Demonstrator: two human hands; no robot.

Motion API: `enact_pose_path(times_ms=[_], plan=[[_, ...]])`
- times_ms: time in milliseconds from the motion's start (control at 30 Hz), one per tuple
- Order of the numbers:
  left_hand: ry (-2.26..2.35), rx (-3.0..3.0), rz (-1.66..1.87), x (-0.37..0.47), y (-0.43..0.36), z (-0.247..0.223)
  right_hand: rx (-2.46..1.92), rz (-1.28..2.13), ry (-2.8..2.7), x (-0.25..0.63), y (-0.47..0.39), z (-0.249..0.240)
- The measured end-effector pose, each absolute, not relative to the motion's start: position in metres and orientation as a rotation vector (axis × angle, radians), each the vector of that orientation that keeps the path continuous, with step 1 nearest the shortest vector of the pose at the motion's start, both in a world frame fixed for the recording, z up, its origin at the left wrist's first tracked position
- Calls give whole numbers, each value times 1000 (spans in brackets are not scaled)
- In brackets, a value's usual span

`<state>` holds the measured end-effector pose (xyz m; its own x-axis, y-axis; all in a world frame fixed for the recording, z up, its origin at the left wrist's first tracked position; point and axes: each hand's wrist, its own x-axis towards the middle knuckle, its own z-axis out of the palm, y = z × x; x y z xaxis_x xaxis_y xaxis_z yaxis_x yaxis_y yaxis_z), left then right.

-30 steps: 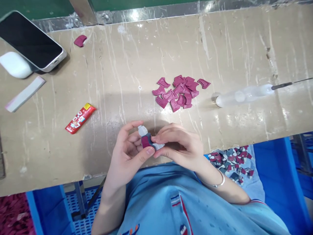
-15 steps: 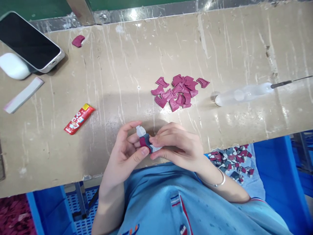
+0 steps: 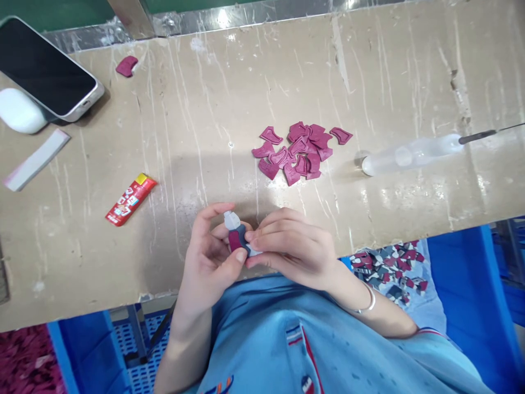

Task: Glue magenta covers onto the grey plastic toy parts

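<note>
Between my two hands, above the table's front edge, is a small assembled piece (image 3: 235, 239) of maroon, dark grey and light grey parts. My left hand (image 3: 213, 254) grips its maroon side with the thumb, the index finger reaching up near the pale tip. From the other side, the fingertips of my right hand (image 3: 293, 243) pinch the grey part and partly cover it. Beyond the hands lies a loose pile of maroon curved pieces (image 3: 291, 150) on the table.
A clear bottle with a thin dark nozzle (image 3: 410, 156) lies at right. On the left are a red packet (image 3: 130, 200), a phone (image 3: 49, 71), a white case (image 3: 20, 111) and a pale strip (image 3: 36, 160). Blue bins below hold assembled pieces (image 3: 389, 268) and maroon pieces (image 3: 28, 361).
Both hands and the held piece have shifted slightly left. The grip looks much the same, and the pile of maroon pieces is unchanged.
</note>
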<state>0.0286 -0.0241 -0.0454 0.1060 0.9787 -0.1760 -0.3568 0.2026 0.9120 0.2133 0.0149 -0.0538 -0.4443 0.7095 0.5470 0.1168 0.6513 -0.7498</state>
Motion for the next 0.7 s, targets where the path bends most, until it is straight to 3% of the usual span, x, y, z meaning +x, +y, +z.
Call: enact_pose_path(times_ms=[700], plan=[[974,879,1217,31,-27,-43,-642,922,-1873,216,13,-56]])
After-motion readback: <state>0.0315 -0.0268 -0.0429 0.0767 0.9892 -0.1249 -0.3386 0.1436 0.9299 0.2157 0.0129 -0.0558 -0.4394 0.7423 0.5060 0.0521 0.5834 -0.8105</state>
